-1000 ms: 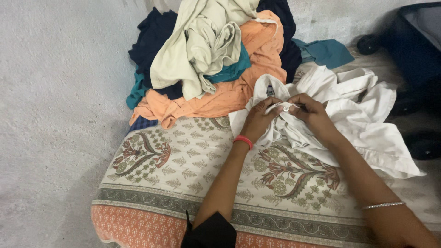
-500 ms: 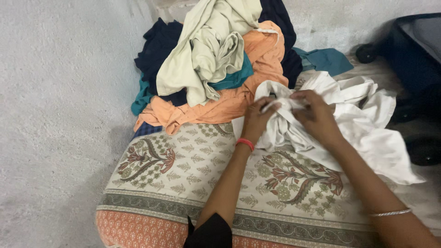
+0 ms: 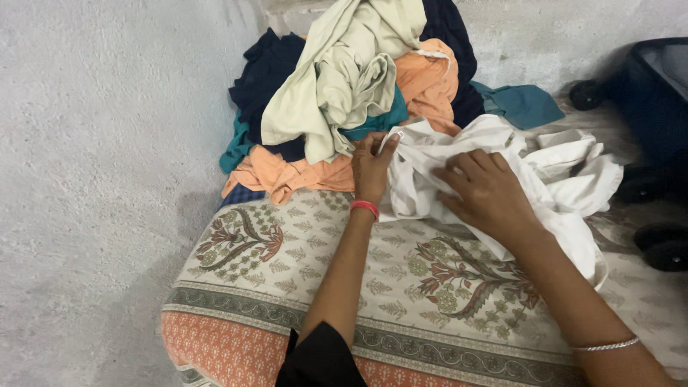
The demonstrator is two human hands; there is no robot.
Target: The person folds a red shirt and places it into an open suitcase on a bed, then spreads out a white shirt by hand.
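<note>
Since a moment ago my hands have parted: they were pinched together at one spot on the white shirt (image 3: 502, 154), and now my left hand (image 3: 371, 166) has slid toward the clothes pile (image 3: 344, 79) while my right hand (image 3: 487, 192) has dropped flat onto the cloth.

My left fingers (image 3: 378, 143) are closed on the shirt's edge, pinching a corner right against the orange garment (image 3: 423, 75) at the foot of the pile. My right fingers are spread open, pressing the shirt down, holding nothing. The shirt lies crumpled on the patterned bedcover (image 3: 287, 265), just beside the pile, its far sleeve trailing away from the pile toward the dark wheeled case (image 3: 656, 93).

What worries me: my left grip sits so close to the pile that I could snag the orange cloth along with the shirt and drag it down. The cream garment (image 3: 337, 79) is heaped loosely on top and looks ready to slide onto my work. With only a flat palm on the bunched side, a hard pull could slip the shirt free and wrinkle it further.
</note>
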